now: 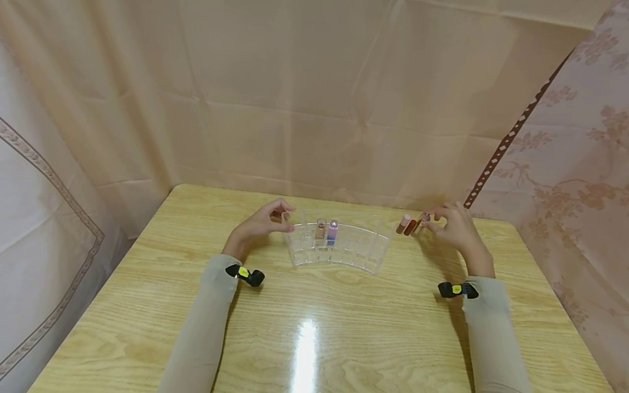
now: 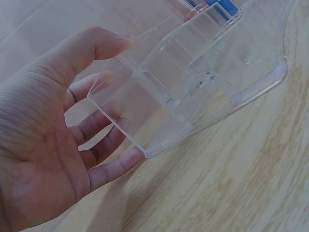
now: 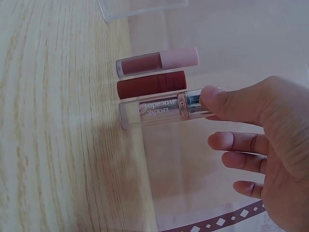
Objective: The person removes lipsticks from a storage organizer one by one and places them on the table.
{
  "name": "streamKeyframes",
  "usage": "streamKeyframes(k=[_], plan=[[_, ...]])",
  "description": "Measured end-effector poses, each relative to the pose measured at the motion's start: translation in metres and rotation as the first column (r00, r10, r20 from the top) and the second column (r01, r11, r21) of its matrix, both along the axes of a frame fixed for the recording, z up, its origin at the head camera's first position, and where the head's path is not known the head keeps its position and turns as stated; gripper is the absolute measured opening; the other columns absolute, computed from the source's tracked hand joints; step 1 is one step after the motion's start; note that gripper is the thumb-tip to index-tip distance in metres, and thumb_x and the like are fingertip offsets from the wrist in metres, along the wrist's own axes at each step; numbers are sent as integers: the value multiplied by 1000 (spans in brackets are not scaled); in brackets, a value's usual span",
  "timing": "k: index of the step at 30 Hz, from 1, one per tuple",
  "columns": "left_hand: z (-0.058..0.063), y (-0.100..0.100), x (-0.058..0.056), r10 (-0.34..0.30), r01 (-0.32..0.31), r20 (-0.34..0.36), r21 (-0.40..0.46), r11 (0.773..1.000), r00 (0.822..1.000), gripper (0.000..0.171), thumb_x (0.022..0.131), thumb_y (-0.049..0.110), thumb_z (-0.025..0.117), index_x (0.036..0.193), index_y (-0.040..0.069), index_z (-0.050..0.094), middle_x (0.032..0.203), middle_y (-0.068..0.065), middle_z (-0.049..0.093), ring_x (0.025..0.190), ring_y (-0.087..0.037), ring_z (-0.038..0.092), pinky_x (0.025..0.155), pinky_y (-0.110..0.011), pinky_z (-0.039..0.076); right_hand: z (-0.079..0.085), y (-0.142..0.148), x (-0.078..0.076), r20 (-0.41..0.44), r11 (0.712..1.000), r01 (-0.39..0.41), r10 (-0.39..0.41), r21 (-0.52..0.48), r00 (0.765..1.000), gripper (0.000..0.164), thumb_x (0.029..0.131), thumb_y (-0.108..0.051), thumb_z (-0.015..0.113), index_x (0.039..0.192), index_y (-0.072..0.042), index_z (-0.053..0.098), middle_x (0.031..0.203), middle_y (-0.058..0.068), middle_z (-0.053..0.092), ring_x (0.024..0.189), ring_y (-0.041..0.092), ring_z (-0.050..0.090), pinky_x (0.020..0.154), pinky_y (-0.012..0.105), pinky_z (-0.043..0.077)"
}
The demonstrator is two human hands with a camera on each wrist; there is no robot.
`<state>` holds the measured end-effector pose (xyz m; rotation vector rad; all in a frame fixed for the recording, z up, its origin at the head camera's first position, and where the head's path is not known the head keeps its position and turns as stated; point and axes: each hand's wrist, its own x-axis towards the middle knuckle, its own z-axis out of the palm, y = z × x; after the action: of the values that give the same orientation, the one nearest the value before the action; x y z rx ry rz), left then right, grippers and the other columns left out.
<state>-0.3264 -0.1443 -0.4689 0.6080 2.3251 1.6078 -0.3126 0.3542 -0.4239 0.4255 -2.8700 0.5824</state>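
A clear, curved, compartmented lipstick organizer [image 1: 361, 255] stands on the table. My left hand [image 1: 259, 221] holds its left end, thumb on one side of the clear wall [image 2: 140, 101] and fingers on the other. Two tubes stand in its compartments: a clear-and-brownish one [image 1: 321, 230] and a purple-blue one [image 1: 332, 231]. To the right, my right hand [image 1: 458, 229] pinches the shiny cap of a clear lip gloss tube [image 3: 157, 110] between thumb and finger; its other fingers are loosely bent. Beside that tube stand a dark red lipstick tube [image 3: 147, 85] and a pink-capped lip gloss [image 3: 178, 57].
The wood-grain table [image 1: 265, 338] ends at a beige cloth [image 1: 324, 136] hanging close behind the organizer and tubes. A floral cloth [image 1: 570, 164] hangs on the right and a white one [image 1: 44, 218] on the left.
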Motion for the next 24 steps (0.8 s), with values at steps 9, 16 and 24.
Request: streamKeyframes(k=[9,16,24], plan=[[-1,1,-1,-7,7,-11,4,1000,1000,47,91,7,75,131,-3,55,116,-27,53,104,-26,51,96,-38,40,1,0,1,3,1000,6,-6,-1,1000,24,94,-22,74,96,1,68,108,24,60,105,41,45,85,58,33],[-1,0,-1,-11,11,-14,4,1000,1000,47,90,7,76,131,-3,55,116,-28,54,103,-26,51,96,-38,41,0,0,-1,-5,1000,1,-1,0,1000,23,93,-22,75,97,0,68,106,24,60,104,42,45,84,58,33],[-1,0,-1,-10,10,-7,5,1000,1000,47,91,8,76,131,-4,55,116,-27,54,103,-25,51,96,-39,41,1,-2,-1,-30,1000,-2,2,5,1000,25,92,-23,76,104,-1,71,96,18,59,97,36,46,80,50,32]])
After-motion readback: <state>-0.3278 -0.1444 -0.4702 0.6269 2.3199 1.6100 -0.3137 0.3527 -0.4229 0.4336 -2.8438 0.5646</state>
